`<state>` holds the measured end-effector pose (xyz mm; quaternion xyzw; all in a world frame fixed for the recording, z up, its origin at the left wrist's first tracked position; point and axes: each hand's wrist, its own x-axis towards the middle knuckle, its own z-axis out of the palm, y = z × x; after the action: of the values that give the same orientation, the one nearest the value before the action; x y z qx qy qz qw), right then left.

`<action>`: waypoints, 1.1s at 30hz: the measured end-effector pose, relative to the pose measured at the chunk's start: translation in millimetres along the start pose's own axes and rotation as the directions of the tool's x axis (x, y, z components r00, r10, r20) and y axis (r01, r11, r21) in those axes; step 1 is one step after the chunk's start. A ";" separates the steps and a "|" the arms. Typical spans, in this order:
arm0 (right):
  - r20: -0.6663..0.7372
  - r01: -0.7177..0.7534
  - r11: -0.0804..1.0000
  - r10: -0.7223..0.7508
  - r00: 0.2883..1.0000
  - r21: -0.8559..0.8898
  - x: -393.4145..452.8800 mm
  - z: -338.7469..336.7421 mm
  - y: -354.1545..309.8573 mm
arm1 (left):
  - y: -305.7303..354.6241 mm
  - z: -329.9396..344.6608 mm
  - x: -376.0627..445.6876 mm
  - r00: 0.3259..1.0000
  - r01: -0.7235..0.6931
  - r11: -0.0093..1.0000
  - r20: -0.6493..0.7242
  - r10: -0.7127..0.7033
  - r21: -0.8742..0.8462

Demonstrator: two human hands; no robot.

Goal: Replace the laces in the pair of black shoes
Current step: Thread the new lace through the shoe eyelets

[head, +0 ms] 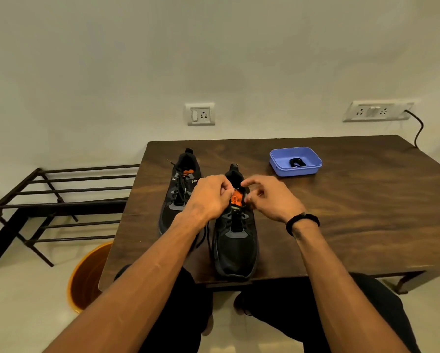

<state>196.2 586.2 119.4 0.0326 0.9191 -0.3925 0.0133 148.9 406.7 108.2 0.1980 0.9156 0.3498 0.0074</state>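
Two hands (pixel 208 197) (pixel 267 197) at shoe (pixel 235 240), orange tongue label (pixel 236 198) "AIR".

On the brown table (pixel 341 225) stand two black shoes with toes toward the person. The left shoe (pixel 179 197), at about 10 o'clock from the near one, is laced with a black lace (pixel 180 183). The right shoe (pixel 235 240) sits near the table's front edge. Both hands meet over its orange tongue (pixel 236 199): the left hand (pixel 210 197) pinches a thin lace end (pixel 237 189), and the right hand (pixel 267 197) has its fingertips curled just beside it. A blue tray (pixel 296 170) at 2 o'clock holds a coiled black lace (pixel 296 162).
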 end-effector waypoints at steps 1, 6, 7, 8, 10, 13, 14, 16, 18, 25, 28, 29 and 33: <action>0.036 0.004 0.993 0.000 0.999 -0.115 -0.4 2.0 0.9 | -2.3 2.7 2.1 1.000 -0.001 0.999 -0.012 0.001 0.043; 0.117 0.037 0.942 0.002 0.993 -0.333 -3.8 12.4 -1.6 | -6.4 11.5 9.0 1.000 0.010 0.986 -0.021 -0.006 0.167; 0.089 0.035 0.942 -0.005 0.996 -0.334 -3.4 13.1 -0.8 | -6.6 14.0 9.8 1.000 0.002 0.984 -0.007 -0.001 0.179; 0.058 0.030 0.942 -0.011 0.998 -0.333 -2.7 13.6 0.4 | -6.7 15.9 10.5 1.000 -0.010 0.982 0.011 0.008 0.190; 0.010 0.009 0.947 -0.006 1.000 -0.321 -0.6 14.5 5.4 | -5.6 19.3 11.5 0.998 -0.042 0.973 0.056 0.030 0.226; -0.038 -0.041 0.965 0.032 0.999 -0.258 1.8 15.0 13.9 | -0.9 24.5 14.2 0.992 -0.094 0.949 0.104 0.066 0.302; -0.056 -0.055 0.971 0.043 0.997 -0.231 2.1 14.9 15.6 | 1.0 26.4 15.1 0.990 -0.109 0.936 0.119 0.072 0.334; -0.086 -0.078 0.979 0.063 0.994 -0.187 2.1 14.6 18.2 | 5.7 30.4 15.5 0.984 -0.135 0.909 0.158 0.077 0.395; -0.103 -0.089 0.985 0.074 0.992 -0.147 1.5 14.1 19.4 | 7.7 31.4 16.3 0.979 -0.140 0.906 0.191 0.067 0.400; -0.095 -0.090 0.992 0.082 0.992 -0.087 3.1 14.4 21.4 | 0.6 22.1 17.9 0.970 -0.164 0.915 0.231 0.080 0.369; -0.070 -0.074 0.993 0.068 0.995 -0.095 2.8 15.3 21.2 | -2.5 25.9 16.4 0.978 -0.156 0.927 0.186 0.096 0.341; -0.064 -0.069 0.993 0.063 0.996 -0.100 2.4 16.2 20.8 | -3.3 27.5 15.8 0.980 -0.146 0.936 0.179 0.092 0.321; -0.090 -0.128 0.992 0.128 0.988 0.005 0.8 18.8 19.6 | -1.7 31.9 14.7 0.989 -0.070 0.976 0.146 0.040 0.206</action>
<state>196.8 586.2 92.2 0.1094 0.9149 -0.3887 -0.0029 139.6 431.3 84.8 0.2471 0.9388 0.2363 0.0412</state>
